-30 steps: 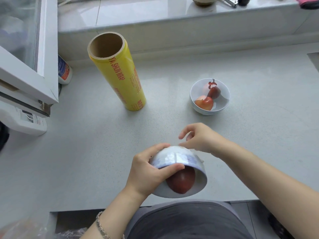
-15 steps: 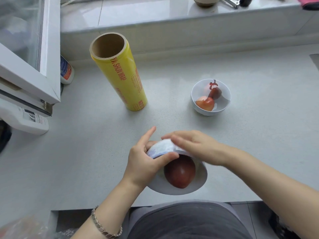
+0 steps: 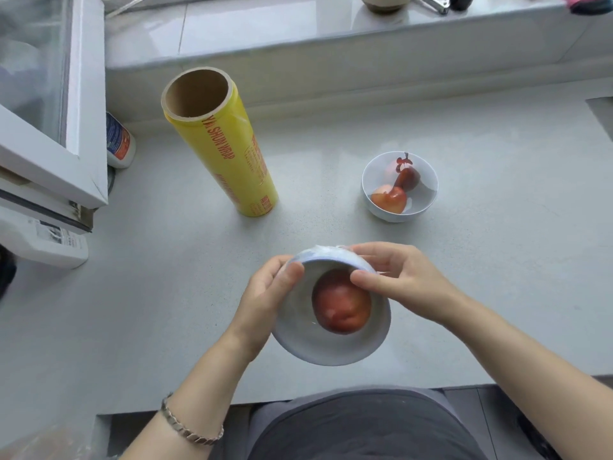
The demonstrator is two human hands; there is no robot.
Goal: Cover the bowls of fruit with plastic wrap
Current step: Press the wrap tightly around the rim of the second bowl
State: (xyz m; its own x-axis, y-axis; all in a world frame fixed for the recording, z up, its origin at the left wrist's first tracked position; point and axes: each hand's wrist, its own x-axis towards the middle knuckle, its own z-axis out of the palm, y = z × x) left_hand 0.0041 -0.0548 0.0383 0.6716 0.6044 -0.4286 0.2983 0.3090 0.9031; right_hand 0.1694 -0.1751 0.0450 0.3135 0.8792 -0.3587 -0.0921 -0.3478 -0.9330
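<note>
Holding red fruit (image 3: 341,307), near bowl (image 3: 331,348) tilted, film-covered; far bowl (image 3: 391,214): fruit pieces (image 3: 391,198). Left hand (image 3: 265,297), right hand (image 3: 403,277) pinch its rim.

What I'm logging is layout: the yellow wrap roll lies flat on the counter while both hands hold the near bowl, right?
No: the head view shows the yellow wrap roll standing on end. The left hand and right hand do hold the near bowl.

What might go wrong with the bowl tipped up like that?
The tilted bowl faces the person, gripped at its rim by the left hand and right hand; the red fruit may lean on the plastic wrap and pull it loose. It is near the edge of the counter, so a slip might drop it off.
</note>
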